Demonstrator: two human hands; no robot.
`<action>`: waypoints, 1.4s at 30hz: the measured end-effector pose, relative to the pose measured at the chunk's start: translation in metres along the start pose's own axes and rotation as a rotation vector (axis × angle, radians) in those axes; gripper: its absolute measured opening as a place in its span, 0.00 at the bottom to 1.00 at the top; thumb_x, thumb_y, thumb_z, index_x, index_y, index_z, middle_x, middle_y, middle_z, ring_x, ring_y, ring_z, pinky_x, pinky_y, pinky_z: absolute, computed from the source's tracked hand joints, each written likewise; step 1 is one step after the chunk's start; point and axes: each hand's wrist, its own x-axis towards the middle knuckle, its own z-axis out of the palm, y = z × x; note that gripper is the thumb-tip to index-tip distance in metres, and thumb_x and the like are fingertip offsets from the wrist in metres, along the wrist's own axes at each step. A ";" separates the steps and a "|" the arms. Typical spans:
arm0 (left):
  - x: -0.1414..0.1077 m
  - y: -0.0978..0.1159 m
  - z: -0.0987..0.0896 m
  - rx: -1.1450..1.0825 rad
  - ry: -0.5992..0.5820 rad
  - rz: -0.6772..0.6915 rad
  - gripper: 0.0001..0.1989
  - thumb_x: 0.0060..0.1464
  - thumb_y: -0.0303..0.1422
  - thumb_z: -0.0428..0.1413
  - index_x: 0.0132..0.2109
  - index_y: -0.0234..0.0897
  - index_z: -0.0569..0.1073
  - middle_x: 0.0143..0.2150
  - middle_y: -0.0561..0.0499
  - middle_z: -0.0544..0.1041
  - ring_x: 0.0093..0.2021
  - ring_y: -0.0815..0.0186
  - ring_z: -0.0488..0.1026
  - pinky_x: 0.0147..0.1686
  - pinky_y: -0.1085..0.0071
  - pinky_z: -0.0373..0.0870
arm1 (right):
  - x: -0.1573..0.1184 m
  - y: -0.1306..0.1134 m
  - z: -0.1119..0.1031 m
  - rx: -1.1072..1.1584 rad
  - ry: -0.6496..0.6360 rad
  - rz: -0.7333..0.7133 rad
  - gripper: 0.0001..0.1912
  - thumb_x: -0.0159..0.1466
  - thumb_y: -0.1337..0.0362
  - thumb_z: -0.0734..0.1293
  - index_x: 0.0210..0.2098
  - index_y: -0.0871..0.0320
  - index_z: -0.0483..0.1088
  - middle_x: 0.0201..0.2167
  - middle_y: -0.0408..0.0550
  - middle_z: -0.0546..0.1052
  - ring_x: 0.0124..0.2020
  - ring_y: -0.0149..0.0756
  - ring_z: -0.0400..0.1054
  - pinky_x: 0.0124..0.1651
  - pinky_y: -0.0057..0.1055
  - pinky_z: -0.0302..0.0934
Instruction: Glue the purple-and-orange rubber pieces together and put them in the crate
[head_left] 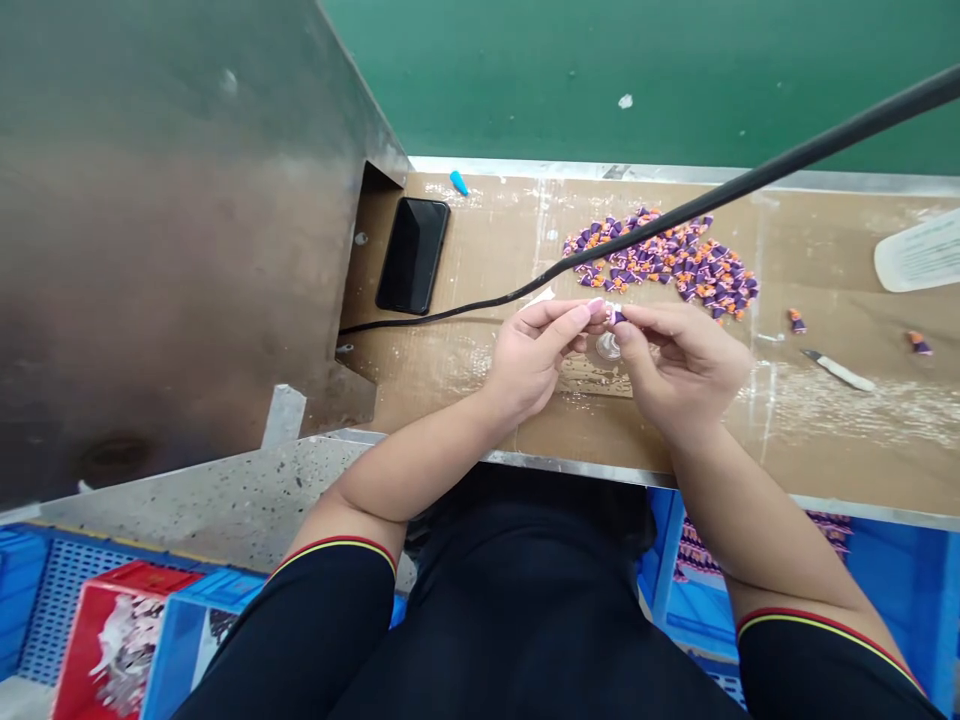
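Cardboard bench top (480, 240) ends at a metal edge (577, 466) near the hands (529, 360) (682, 370).

A tiny purple-and-white piece (616, 316), partly hidden, pinched in midair between opposing fingertips (598, 309).

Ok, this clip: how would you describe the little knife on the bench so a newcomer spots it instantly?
On the brown cardboard bench top, find the person's right hand and look further right, past the heap of purple and orange pieces. A small knife lies there, its cream handle and metal blade setting it apart from the loose pieces nearby.
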 end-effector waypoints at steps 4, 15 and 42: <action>-0.002 -0.002 0.001 0.008 -0.006 0.077 0.16 0.50 0.48 0.81 0.39 0.45 0.91 0.40 0.50 0.89 0.38 0.70 0.82 0.36 0.76 0.75 | 0.000 -0.001 0.006 -0.028 0.054 -0.089 0.05 0.75 0.63 0.76 0.47 0.46 0.87 0.40 0.45 0.90 0.37 0.41 0.86 0.43 0.39 0.82; -0.006 -0.004 0.000 0.158 -0.047 0.272 0.16 0.57 0.52 0.78 0.42 0.47 0.91 0.42 0.49 0.90 0.42 0.66 0.86 0.50 0.67 0.86 | -0.001 0.003 0.004 -0.099 0.049 -0.113 0.02 0.74 0.62 0.77 0.43 0.48 0.86 0.38 0.44 0.90 0.37 0.41 0.87 0.42 0.39 0.83; -0.019 -0.003 0.005 0.478 -0.080 0.482 0.14 0.69 0.52 0.69 0.50 0.51 0.91 0.59 0.48 0.89 0.64 0.53 0.86 0.76 0.45 0.77 | -0.006 -0.003 0.000 -0.028 0.044 0.080 0.08 0.75 0.54 0.75 0.42 0.46 0.86 0.39 0.48 0.88 0.41 0.47 0.87 0.48 0.47 0.85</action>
